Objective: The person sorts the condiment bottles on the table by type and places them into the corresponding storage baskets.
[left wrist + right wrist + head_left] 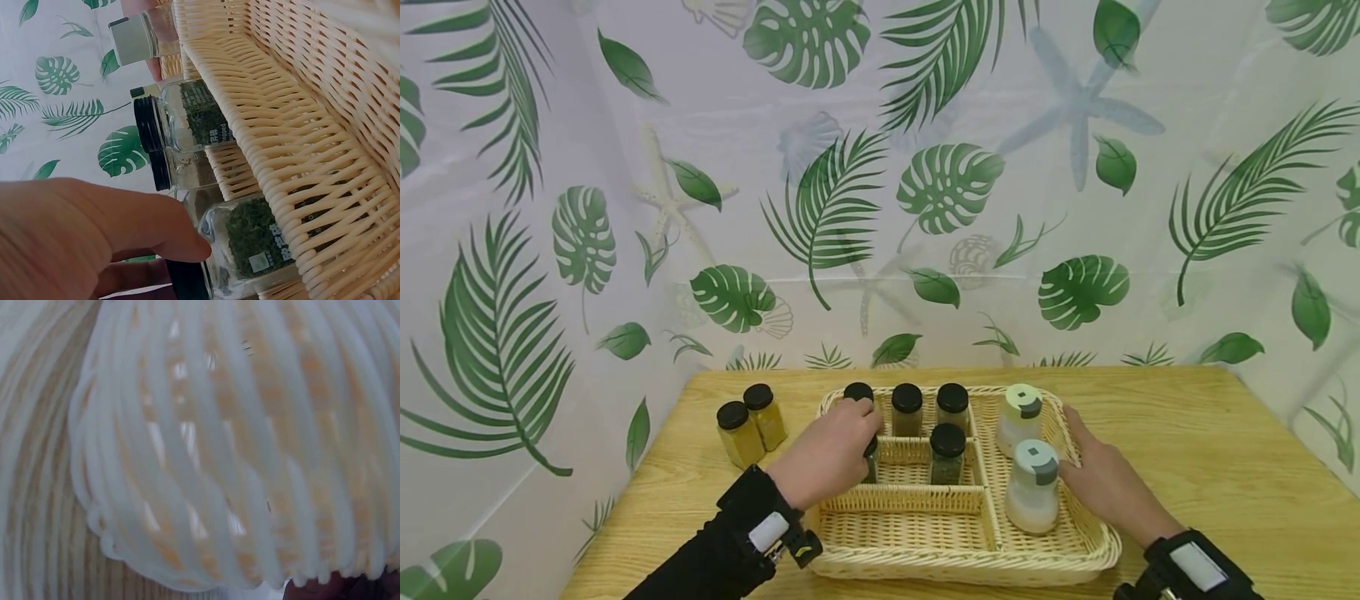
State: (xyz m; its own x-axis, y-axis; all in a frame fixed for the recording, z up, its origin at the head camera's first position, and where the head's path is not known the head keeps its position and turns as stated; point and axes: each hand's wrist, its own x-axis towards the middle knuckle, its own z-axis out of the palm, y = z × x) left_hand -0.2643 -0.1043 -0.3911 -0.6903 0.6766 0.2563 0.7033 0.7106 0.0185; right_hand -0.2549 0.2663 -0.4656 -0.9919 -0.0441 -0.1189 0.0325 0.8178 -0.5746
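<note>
My left hand reaches into the left of a wicker basket. In the left wrist view its thumb and fingers pinch the black lid of a jar of dried green herbs, which stands in the middle compartment. A second green-herb jar stands at that compartment's right end. Behind them is a row of black-lidded jars. My right hand holds the basket's right rim, beside two glass shakers of white contents. Mostly basket weave fills the right wrist view.
Left of the basket, two black-lidded jars of yellow powder stand on the wooden table. Low woven dividers separate the basket's compartments. A leaf-patterned cloth hangs behind the table.
</note>
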